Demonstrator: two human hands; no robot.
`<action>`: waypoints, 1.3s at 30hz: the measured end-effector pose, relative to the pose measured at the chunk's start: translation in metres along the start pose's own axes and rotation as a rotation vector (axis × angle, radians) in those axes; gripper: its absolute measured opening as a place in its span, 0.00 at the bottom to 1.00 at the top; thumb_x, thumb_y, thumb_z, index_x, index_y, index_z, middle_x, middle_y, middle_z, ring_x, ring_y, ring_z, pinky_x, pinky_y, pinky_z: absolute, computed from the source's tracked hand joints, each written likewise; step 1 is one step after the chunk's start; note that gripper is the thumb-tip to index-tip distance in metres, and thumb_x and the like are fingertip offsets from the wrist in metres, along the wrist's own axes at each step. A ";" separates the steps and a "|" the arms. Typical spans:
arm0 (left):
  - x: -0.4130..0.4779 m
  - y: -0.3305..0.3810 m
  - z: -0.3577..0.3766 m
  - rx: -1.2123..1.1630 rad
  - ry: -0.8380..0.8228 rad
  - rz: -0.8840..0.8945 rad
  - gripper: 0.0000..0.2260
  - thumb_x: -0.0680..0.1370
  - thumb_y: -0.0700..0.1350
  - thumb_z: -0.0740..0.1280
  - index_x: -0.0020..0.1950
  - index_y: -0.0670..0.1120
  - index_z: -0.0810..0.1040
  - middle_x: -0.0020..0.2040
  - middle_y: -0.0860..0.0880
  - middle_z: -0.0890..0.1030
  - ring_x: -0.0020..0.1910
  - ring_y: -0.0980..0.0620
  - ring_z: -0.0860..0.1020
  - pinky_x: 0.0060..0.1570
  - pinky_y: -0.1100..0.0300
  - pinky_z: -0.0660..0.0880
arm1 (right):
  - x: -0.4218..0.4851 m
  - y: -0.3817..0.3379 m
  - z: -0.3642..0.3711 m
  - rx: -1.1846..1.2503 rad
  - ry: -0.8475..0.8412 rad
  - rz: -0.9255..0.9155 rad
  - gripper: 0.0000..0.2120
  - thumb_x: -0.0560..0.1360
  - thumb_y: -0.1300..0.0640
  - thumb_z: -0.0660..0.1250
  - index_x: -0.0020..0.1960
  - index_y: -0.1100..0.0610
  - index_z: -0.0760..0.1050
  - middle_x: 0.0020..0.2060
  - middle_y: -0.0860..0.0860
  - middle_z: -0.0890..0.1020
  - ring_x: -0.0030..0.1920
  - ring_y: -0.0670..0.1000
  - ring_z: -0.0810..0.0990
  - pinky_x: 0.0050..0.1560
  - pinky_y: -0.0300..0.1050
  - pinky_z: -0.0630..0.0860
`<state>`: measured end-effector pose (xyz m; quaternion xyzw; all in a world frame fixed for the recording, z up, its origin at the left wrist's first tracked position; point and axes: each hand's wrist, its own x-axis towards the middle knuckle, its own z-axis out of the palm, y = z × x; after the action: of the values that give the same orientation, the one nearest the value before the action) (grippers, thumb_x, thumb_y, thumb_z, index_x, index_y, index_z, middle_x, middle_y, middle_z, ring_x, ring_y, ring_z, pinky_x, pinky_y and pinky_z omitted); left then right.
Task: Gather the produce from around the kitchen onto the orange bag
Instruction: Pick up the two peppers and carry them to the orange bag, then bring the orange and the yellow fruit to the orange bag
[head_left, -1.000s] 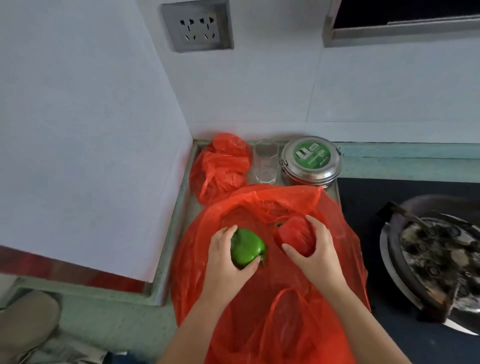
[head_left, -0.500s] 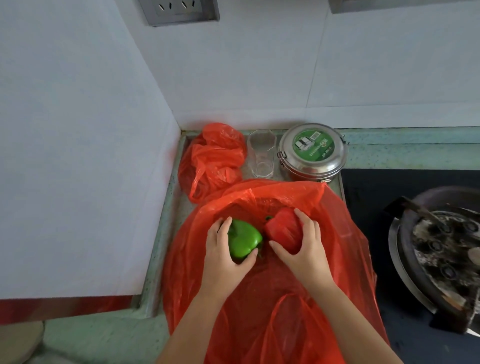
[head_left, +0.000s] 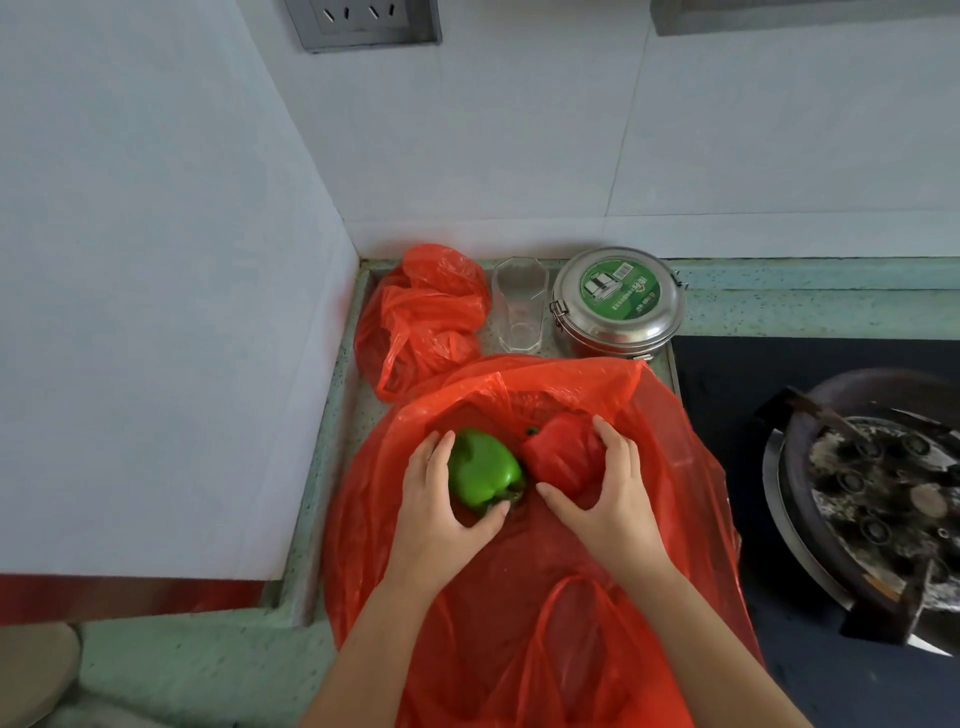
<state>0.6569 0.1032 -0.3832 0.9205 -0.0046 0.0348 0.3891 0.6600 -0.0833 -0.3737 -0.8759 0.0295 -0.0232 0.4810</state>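
A large orange plastic bag (head_left: 675, 483) lies spread over the counter in front of me. On it rest two bell peppers side by side. My left hand (head_left: 441, 519) cups the green pepper (head_left: 480, 467) from the left and below, fingers curled around it. My right hand (head_left: 608, 499) wraps the red pepper (head_left: 563, 457) from the right, thumb under it. Both peppers touch the bag's surface and nearly touch each other.
Behind the bag stand a bunched orange bag (head_left: 423, 317), a clear glass (head_left: 519, 309) and a steel tin with a green label (head_left: 618, 301). A dark wok (head_left: 883, 488) sits on the black hob at right. A white wall closes the left side.
Both hands have moved the peppers slightly forward and down onto the bag. The camera has tilted lower and closer; the grips look looser around the peppers.
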 end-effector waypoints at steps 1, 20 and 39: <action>-0.001 0.001 -0.002 0.002 -0.001 0.003 0.39 0.64 0.62 0.66 0.71 0.45 0.62 0.70 0.45 0.63 0.70 0.51 0.60 0.67 0.60 0.58 | -0.002 -0.002 -0.001 -0.010 0.001 -0.005 0.41 0.66 0.50 0.75 0.72 0.56 0.57 0.60 0.45 0.63 0.61 0.40 0.62 0.52 0.16 0.55; -0.096 0.052 -0.067 0.243 0.105 0.393 0.20 0.71 0.54 0.63 0.56 0.42 0.77 0.58 0.45 0.76 0.61 0.44 0.72 0.60 0.49 0.72 | -0.108 -0.065 -0.042 -0.297 0.087 -0.229 0.23 0.72 0.44 0.59 0.63 0.54 0.72 0.59 0.52 0.76 0.61 0.55 0.72 0.59 0.62 0.69; -0.206 0.102 -0.064 0.185 -0.101 0.744 0.17 0.72 0.51 0.61 0.55 0.43 0.77 0.57 0.44 0.78 0.60 0.42 0.73 0.57 0.42 0.72 | -0.291 -0.098 -0.071 -0.572 0.434 -0.069 0.18 0.71 0.51 0.64 0.59 0.56 0.76 0.56 0.52 0.79 0.61 0.57 0.74 0.59 0.62 0.68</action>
<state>0.4437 0.0744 -0.2799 0.8877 -0.3541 0.1284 0.2646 0.3679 -0.0694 -0.2562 -0.9502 0.1066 -0.2159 0.1980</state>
